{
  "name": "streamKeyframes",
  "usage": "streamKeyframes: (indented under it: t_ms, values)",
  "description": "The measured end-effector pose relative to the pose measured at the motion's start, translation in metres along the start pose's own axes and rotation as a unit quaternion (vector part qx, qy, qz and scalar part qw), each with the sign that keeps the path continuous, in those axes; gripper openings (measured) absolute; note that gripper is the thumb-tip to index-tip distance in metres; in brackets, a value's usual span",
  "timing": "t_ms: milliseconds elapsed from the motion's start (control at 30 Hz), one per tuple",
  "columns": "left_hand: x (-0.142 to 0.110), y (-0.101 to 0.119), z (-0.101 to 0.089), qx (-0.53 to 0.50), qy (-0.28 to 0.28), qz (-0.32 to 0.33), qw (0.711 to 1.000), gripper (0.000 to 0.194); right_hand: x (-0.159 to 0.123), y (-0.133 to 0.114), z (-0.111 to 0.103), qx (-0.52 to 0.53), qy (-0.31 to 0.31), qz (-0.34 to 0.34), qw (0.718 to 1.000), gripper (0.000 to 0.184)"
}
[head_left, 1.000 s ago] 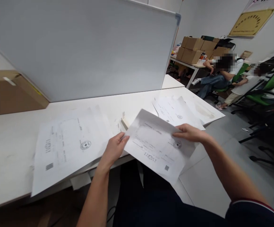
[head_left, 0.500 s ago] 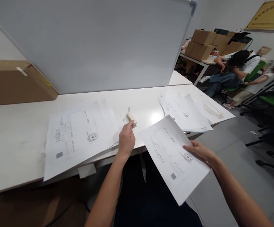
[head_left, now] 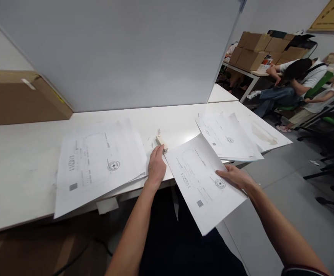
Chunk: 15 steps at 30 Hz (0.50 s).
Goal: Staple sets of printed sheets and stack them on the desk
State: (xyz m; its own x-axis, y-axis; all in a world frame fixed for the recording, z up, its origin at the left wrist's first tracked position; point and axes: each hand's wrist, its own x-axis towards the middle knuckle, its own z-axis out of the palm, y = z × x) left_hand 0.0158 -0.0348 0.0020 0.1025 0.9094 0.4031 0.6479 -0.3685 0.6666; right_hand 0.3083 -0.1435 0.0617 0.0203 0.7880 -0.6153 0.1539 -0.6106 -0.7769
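My left hand is closed, its fingertips on the near end of a small cream stapler on the white table. In my right hand are a few printed paper sheets, gripped at their right edge with the thumb on top, near a round star stamp. The sheets tilt over the table's front edge. Their far left corner reaches the stapler's near end; whether it lies inside the jaws I cannot tell. To the left lies a stack of similar sheets, and another paper stack lies to the right.
A whiteboard stands along the back of the table. A large cardboard box is at the left. Beyond on the right, cardboard boxes are piled on another table, and people sit on chairs.
My right hand has brought the sheets left and slightly up, so their corner now meets the stapler. My left hand stays at the stapler, and the camera view has shifted slightly.
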Motion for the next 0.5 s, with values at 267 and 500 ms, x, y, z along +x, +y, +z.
streamKeyframes:
  t_ms: [267,500]
  values:
    - [0.000,0.006,-0.001,0.055,-0.028,-0.016,0.998,0.064,0.012,0.000,0.005,0.008,0.001,-0.003,1.000,0.022]
    - [-0.002,0.006,0.001,0.079,-0.027,-0.017,0.996,0.063,0.006,-0.004,-0.003,-0.035,0.037,-0.016,0.999,0.029]
